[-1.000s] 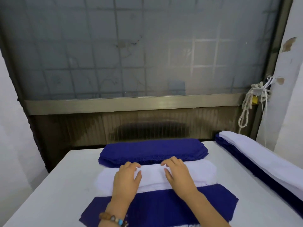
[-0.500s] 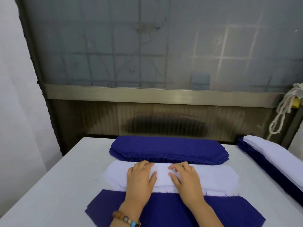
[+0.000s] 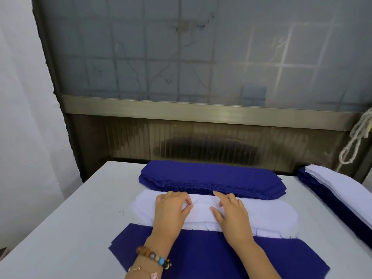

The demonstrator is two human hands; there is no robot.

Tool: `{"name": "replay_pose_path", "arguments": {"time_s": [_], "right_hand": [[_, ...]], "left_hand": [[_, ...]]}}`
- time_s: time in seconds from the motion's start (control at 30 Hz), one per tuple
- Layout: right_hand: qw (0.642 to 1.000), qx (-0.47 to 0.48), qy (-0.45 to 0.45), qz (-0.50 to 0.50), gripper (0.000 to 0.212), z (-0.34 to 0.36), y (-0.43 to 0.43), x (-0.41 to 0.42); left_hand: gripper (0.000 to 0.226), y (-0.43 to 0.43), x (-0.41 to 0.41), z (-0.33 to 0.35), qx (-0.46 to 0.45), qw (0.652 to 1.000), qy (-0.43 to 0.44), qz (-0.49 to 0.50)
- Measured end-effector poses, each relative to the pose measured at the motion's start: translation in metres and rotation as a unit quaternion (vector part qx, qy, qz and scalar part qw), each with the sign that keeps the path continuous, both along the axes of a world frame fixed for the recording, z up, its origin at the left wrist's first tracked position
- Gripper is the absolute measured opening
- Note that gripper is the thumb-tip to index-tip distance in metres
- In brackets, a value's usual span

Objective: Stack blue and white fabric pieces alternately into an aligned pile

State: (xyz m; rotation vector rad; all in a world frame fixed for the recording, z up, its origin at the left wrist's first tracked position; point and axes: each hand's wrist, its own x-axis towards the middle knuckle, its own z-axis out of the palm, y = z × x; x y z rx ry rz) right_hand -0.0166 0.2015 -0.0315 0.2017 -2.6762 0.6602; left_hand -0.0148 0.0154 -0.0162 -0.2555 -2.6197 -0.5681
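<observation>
White tabletop [image 3: 60, 228] stood before a frosted, grid-marked window [image 3: 181, 57] with a metal rail [image 3: 201, 109] below it and a knotted cord [image 3: 356, 141] hanging at the far right.

From the head view, three lots of fabric lay with their long axes running left to right, parallel to the window: a blue fabric stack [image 3: 211, 178] farthest, a white fabric stack [image 3: 261, 216] touching its near edge, and a single blue piece [image 3: 201, 254] nearest. A mixed blue and white pile [image 3: 342, 190] at the right edge ran front to back.

Both hands rested on the white fabric stack. The left hand [image 3: 171, 210], with a beaded bracelet [image 3: 155, 256] on its wrist, had its fingers curled and the thumb close to the forefinger, seemingly pinching the top layer. The right hand [image 3: 233, 214] lay flat with its fingers spread, gripping nothing.
</observation>
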Motion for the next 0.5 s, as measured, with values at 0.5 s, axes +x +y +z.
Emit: {"name": "replay_pose_path", "arguments": {"time_s": [0.5], "right_hand": [[1.000,0.021,-0.004,-0.001,0.034,0.0001,-0.0004,0.0011]], "left_hand": [[0.028,-0.0036,0.0010,0.0000,0.013,0.997,-0.026,-0.066]]}}
